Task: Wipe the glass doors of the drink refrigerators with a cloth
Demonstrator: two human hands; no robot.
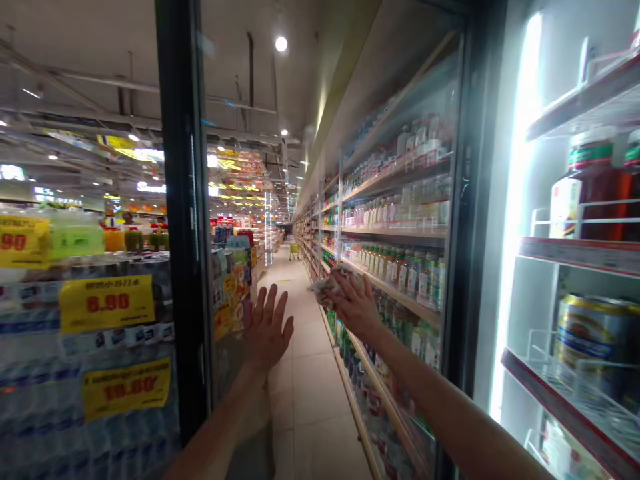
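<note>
A glass door (310,373) with a dark frame stands open in front of me, and the aisle shows through it. Against the glass, my left hand (266,332) is raised with its fingers spread, holding nothing. My right hand (356,307) presses a crumpled, patterned cloth (333,283) to the pane, to the right of my left hand and slightly higher. The fingers lie over the cloth and cover part of it.
Lit cooler shelves (580,250) with bottles and cans are close on the right. Stacked water packs (40,373) with yellow price signs (107,303) stand on the left. Shelves of bottles and a yellow-green cart (294,251) show through the glass.
</note>
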